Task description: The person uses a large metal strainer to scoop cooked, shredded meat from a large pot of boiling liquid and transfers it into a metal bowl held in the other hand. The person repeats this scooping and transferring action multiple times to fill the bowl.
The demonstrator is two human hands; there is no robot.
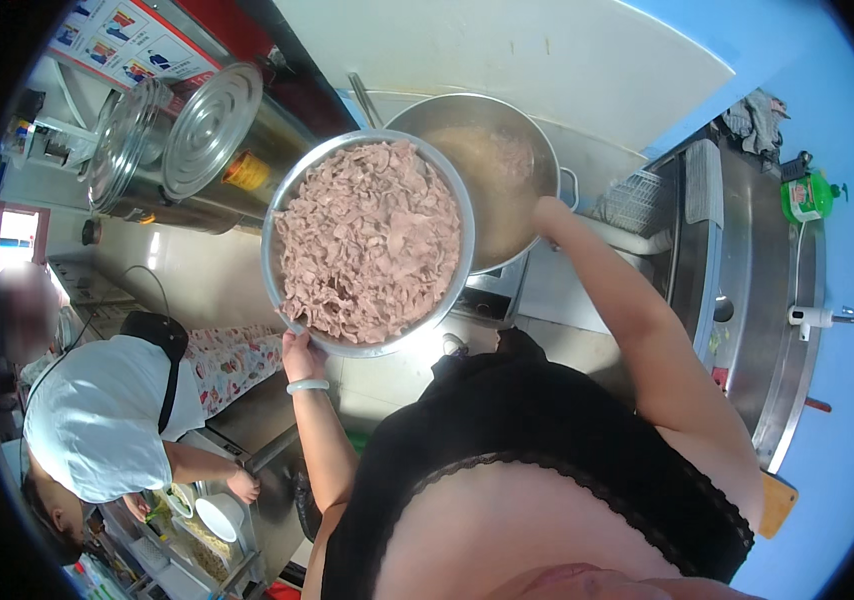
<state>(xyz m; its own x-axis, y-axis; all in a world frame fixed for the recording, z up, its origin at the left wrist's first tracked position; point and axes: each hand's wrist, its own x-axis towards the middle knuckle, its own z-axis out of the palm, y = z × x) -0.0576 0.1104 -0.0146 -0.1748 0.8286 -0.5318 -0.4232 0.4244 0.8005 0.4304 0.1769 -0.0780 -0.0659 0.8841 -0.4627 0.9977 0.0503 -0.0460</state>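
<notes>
A wide metal basin [271,247] is heaped with thin slices of pale brownish-pink meat [370,240]. My left hand [304,357] grips its near-left rim, a pale bangle on the wrist. Behind the basin, partly covered by it, stands a large steel pot [550,161] holding cloudy brown liquid [498,180], with some meat-like pieces near its far right side. My right hand [553,220] is at the pot's right rim, just below the loop handle [571,187]. Its fingers are mostly hidden, so what it grips does not show. A metal utensil handle [363,97] rises behind the pot.
Tall steel drums with lids [213,131] stand at left. A co-worker in a white shirt [104,412] bends over food trays and a white bowl [220,517]. On the right are a steel sink [746,300], a tap [817,316] and a green bottle [806,199].
</notes>
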